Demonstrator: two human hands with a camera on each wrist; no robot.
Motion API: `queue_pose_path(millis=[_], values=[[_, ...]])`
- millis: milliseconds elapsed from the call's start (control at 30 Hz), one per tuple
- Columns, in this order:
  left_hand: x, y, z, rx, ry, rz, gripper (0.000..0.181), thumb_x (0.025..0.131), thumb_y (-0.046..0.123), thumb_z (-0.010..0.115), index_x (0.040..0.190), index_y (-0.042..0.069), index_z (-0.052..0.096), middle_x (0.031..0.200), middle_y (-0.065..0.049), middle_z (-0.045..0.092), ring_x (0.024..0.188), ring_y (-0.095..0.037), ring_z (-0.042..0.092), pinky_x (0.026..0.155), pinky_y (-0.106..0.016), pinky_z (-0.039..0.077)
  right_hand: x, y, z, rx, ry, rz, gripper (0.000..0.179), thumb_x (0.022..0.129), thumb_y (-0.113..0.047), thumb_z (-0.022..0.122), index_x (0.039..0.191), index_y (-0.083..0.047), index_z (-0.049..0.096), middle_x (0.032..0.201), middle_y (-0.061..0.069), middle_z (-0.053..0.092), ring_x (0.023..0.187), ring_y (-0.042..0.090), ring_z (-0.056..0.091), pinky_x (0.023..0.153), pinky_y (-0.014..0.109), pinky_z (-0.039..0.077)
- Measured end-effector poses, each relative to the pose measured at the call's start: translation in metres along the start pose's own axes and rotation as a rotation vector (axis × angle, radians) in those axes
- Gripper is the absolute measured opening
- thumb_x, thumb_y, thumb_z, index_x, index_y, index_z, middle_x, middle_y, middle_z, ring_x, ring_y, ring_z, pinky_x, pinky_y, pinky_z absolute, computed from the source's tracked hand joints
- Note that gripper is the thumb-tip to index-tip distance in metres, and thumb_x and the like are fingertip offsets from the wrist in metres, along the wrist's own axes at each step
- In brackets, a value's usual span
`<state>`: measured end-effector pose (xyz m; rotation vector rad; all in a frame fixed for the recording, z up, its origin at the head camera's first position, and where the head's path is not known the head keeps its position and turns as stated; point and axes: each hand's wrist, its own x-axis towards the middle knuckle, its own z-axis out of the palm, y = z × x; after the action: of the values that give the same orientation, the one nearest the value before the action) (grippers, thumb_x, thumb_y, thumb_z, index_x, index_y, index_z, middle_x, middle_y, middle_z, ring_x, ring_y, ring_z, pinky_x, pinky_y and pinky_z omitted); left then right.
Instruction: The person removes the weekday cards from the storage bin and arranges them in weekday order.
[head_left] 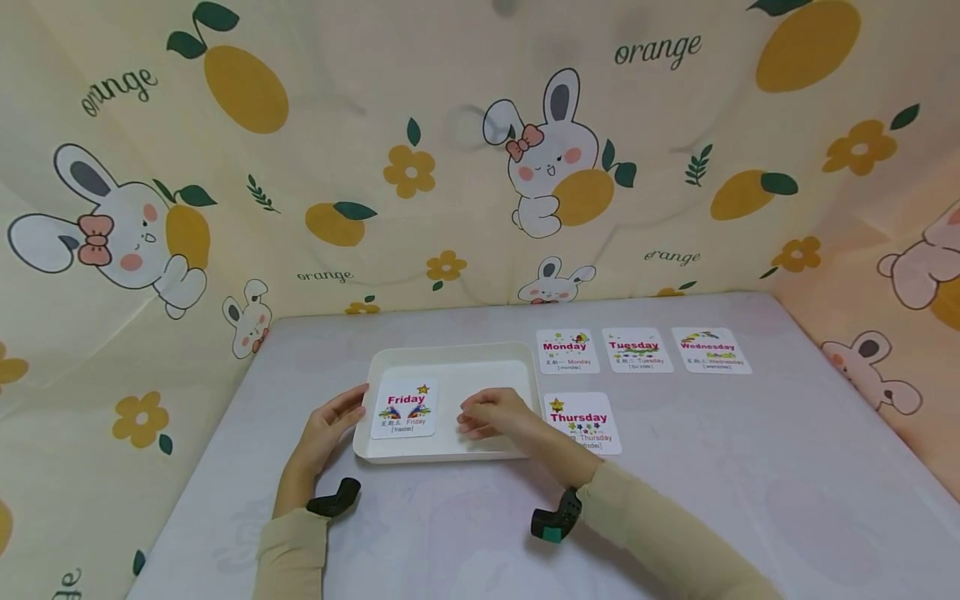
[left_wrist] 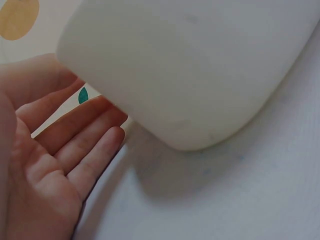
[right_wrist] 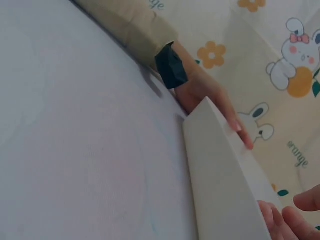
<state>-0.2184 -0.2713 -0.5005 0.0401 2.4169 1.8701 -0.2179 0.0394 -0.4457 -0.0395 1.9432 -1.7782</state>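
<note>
A shallow white tray (head_left: 450, 375) sits on the table, with a "Friday" card (head_left: 403, 408) lying in its left part. My left hand (head_left: 330, 425) touches the tray's left side; in the left wrist view its fingers (left_wrist: 95, 145) stretch toward the edge, fairly straight. Over the tray's right half hovers my right hand (head_left: 498, 414), fingers loosely bent, with nothing seen in them. The right wrist view shows its thumb and fingers (right_wrist: 295, 222) apart, just past the tray wall (right_wrist: 220, 175). Partly behind the right wrist, a "Thursday" card (head_left: 581, 408) lies right of the tray.
Farther back to the right, "Monday" (head_left: 567, 352), "Tuesday" (head_left: 637, 350) and "Wednesday" (head_left: 711, 350) cards form a row on the pale tabletop (head_left: 750, 483). A curtain (head_left: 450, 100) printed with rabbits and oranges encloses the table at the back and sides.
</note>
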Motion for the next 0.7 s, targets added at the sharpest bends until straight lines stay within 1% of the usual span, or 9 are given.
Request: queue_pose_path(millis=[67, 167, 233, 333, 500, 700], values=[[0.000, 0.000, 0.000, -0.004, 0.001, 0.000, 0.054, 0.095, 0.025, 0.061, 0.142, 0.004, 0.045, 0.143, 0.004, 0.052, 0.110, 0.020, 0.051, 0.093, -0.001, 0.042, 0.003, 0.001, 0.003, 0.026, 0.004, 0.012, 0.029, 0.094, -0.009, 0.056, 0.116, 0.011, 0.059, 0.102, 0.021, 0.073, 0.075, 0.010, 0.069, 0.072, 0.026, 0.061], [-0.001, 0.001, 0.000, -0.015, -0.004, -0.001, 0.054, 0.095, 0.025, 0.061, 0.142, 0.004, 0.045, 0.140, 0.008, 0.053, 0.110, 0.020, 0.051, 0.093, -0.001, 0.042, 0.007, 0.002, 0.008, 0.065, 0.023, 0.038, 0.029, 0.094, -0.008, 0.056, 0.116, 0.010, 0.059, 0.101, 0.019, 0.073, 0.074, 0.009, 0.069, 0.070, 0.025, 0.060], [-0.002, 0.001, 0.000, -0.018, -0.003, -0.004, 0.054, 0.094, 0.025, 0.062, 0.142, 0.004, 0.045, 0.140, 0.008, 0.053, 0.110, 0.020, 0.051, 0.093, -0.001, 0.042, 0.010, 0.003, 0.010, 0.089, 0.036, 0.057, 0.028, 0.094, -0.007, 0.056, 0.116, 0.010, 0.060, 0.100, 0.017, 0.074, 0.073, 0.009, 0.069, 0.069, 0.023, 0.060], [-0.001, 0.001, 0.000, -0.009, -0.003, -0.007, 0.055, 0.094, 0.027, 0.062, 0.142, 0.004, 0.045, 0.145, 0.001, 0.051, 0.110, 0.020, 0.051, 0.093, -0.001, 0.041, 0.014, 0.003, 0.014, 0.111, 0.057, 0.075, 0.028, 0.094, -0.008, 0.057, 0.116, 0.008, 0.060, 0.101, 0.017, 0.074, 0.071, 0.008, 0.069, 0.067, 0.022, 0.059], [-0.002, 0.002, 0.001, 0.000, -0.001, 0.000, 0.056, 0.094, 0.028, 0.062, 0.141, 0.004, 0.046, 0.151, -0.013, 0.044, 0.109, 0.021, 0.050, 0.093, 0.000, 0.041, 0.020, 0.002, 0.019, 0.124, 0.069, 0.089, 0.028, 0.095, -0.010, 0.057, 0.116, 0.007, 0.061, 0.107, 0.020, 0.072, 0.070, 0.007, 0.068, 0.065, 0.021, 0.059], [-0.002, 0.003, 0.001, -0.007, -0.005, 0.007, 0.055, 0.094, 0.026, 0.062, 0.141, 0.003, 0.046, 0.151, -0.018, 0.042, 0.109, 0.021, 0.051, 0.093, 0.000, 0.041, 0.024, 0.003, 0.025, 0.161, 0.064, 0.107, 0.026, 0.094, -0.006, 0.056, 0.116, 0.009, 0.060, 0.113, 0.024, 0.070, 0.069, 0.007, 0.068, 0.064, 0.021, 0.059]])
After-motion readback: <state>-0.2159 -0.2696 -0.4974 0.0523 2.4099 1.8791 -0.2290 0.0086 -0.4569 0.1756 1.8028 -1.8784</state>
